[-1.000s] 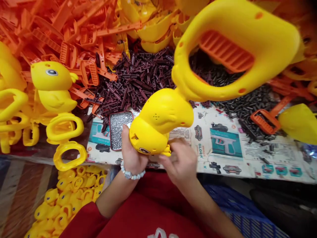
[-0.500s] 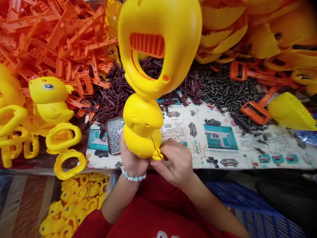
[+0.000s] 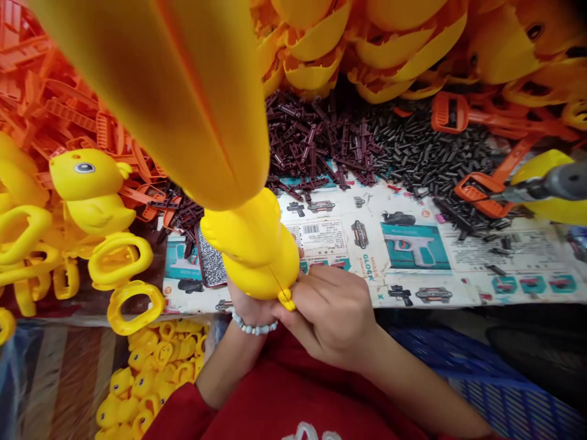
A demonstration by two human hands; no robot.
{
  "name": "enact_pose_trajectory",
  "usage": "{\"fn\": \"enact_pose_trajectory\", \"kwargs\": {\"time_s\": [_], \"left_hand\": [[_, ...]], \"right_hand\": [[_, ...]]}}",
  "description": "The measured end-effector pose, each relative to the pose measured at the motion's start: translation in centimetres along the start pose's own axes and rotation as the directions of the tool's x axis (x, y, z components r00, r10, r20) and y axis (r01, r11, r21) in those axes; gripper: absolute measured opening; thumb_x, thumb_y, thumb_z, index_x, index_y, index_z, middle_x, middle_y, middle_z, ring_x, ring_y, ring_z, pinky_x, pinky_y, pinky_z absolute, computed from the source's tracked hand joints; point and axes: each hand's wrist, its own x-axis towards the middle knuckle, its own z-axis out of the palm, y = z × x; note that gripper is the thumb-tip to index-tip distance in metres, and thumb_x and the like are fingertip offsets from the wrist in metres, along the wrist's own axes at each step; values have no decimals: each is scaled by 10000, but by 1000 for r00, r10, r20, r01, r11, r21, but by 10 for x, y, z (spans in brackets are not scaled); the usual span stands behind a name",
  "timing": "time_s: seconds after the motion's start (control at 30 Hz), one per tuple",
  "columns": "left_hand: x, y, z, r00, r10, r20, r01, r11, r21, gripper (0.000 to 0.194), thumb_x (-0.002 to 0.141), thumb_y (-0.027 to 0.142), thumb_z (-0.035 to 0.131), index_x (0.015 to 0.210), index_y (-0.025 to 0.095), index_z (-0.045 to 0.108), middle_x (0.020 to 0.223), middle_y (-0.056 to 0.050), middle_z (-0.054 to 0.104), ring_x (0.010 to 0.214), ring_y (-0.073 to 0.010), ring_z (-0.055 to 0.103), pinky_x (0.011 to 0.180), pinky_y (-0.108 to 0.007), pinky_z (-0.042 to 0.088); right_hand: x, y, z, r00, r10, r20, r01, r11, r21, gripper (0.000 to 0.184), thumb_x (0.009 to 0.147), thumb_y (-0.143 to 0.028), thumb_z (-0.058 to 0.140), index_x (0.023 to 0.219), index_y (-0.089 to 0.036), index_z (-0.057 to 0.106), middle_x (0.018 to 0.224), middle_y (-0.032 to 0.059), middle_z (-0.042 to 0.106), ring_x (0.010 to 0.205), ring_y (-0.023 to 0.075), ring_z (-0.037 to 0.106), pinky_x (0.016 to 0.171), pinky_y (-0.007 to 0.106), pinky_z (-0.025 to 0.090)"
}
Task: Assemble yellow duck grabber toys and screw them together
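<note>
A yellow duck-shaped toy [image 3: 252, 244] stands upside down in my hands, its long handled body rising towards the camera and blurred near the top. Under its head is my left hand [image 3: 250, 307], wearing a bead bracelet, closed around it with most fingers hidden. My right hand [image 3: 337, 311] pinches the small tuft [image 3: 287, 299] on the duck's head between thumb and bent fingers. A seam line runs down to that tuft. Just behind the toy, a small tray of silvery screws [image 3: 211, 263] is partly covered by it.
Orange plastic parts [image 3: 27, 79] heap at the left, beside yellow ducks [image 3: 89, 189]. Dark maroon parts [image 3: 316, 134] and black pins [image 3: 422, 146] lie behind. Yellow shells [image 3: 394, 55] stack at the back. A grey-tipped driver [image 3: 562, 182] hangs at the right; a blue crate [image 3: 495, 391] sits below.
The toy has turned and tipped, so its handle opening no longer shows and its edge seam faces the camera. My right hand keeps to the tuft. The grey-tipped driver has come into view at right.
</note>
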Motion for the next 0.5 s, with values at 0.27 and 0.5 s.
{"fn": "enact_pose_trajectory", "kwargs": {"time_s": [0.27, 0.5], "left_hand": [[0, -1, 5, 907, -210, -365, -9, 857, -514, 571, 734, 644, 451, 1077, 204, 573, 1030, -76, 669, 999, -267, 614, 846, -365, 507], [-6, -2, 5, 914, -103, -393, -151, 813, -563, 366, 772, 561, 521, 872, 238, 663, 819, -23, 705, 830, -231, 661, 722, -340, 549]], "right_hand": [[-1, 11, 12, 992, 6, -127, 0, 999, 48, 394, 968, -272, 395, 597, -138, 396, 581, 17, 384, 558, 133, 309, 557, 292, 191], [-4, 24, 20, 984, -9, -177, 56, 964, 261, 372, 938, -213, 342, 574, -144, 323, 552, 8, 357, 544, 129, 299, 553, 289, 208]]}}
